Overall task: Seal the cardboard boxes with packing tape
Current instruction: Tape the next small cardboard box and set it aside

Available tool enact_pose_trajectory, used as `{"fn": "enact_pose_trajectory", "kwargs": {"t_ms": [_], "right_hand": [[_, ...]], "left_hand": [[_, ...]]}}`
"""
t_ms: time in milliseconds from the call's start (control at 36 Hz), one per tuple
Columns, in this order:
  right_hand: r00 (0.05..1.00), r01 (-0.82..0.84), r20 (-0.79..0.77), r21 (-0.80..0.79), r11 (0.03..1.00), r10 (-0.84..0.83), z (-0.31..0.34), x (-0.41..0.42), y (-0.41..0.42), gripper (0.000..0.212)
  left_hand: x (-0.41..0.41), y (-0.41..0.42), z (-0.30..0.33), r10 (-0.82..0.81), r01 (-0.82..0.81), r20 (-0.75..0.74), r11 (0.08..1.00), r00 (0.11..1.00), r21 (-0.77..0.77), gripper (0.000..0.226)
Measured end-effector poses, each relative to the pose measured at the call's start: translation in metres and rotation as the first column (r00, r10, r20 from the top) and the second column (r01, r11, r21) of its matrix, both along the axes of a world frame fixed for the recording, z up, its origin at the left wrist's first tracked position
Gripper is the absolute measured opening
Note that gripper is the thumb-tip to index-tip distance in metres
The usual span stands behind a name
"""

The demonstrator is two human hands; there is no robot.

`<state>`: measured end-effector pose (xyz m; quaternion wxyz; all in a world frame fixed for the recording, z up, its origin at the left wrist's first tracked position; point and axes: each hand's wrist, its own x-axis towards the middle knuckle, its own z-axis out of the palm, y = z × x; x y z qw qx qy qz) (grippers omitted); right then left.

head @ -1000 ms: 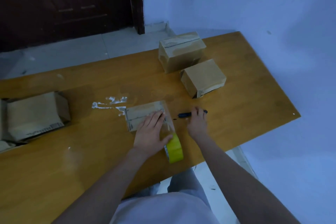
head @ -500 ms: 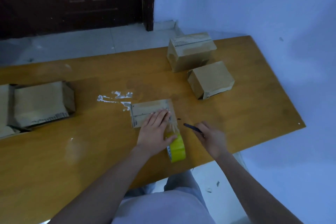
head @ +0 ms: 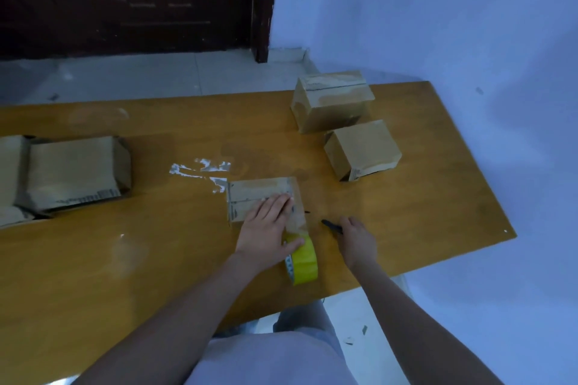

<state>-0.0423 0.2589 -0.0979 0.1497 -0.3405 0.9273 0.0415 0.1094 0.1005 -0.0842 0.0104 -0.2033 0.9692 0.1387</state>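
Your left hand (head: 269, 225) lies flat on the small cardboard box (head: 259, 197) near the table's front edge, fingers straight and pressing its top, while the thumb reaches down against the yellow tape roll (head: 301, 261). Your right hand (head: 356, 239) is curled round a slim black tool (head: 331, 226), whose dark tip points left toward the box; whether it is a pen or a cutter you cannot tell from here. The tape roll stands on edge just in front of the box, at its right corner, and a clear strip appears to run from the roll up onto the box top, though blur makes it hard to judge. The box sits on the wooden table (head: 438, 203), roughly at its middle, with white scraps (head: 203, 169) stuck to the wood just beyond its left corner. Farther back on the right two more boxes stand close together: a taped box (head: 333, 100) at the far edge and a smaller plain box (head: 362, 148) just in front of it. At the left edge of the table lies an open box (head: 75, 172) with its flaps spread. Behind the table are a dark door (head: 125, 0) and a pale wall (head: 438, 9).
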Motion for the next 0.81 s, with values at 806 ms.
{"fn": "enact_pose_trajectory", "kwargs": {"t_ms": [806], "right_hand": [[0.713, 0.421, 0.699, -0.494, 0.761, 0.060, 0.016, 0.057, -0.014, 0.016]], "left_hand": [[-0.018, 0.006, -0.016, 0.150, -0.142, -0.341, 0.989, 0.928, 0.046, 0.043]]}}
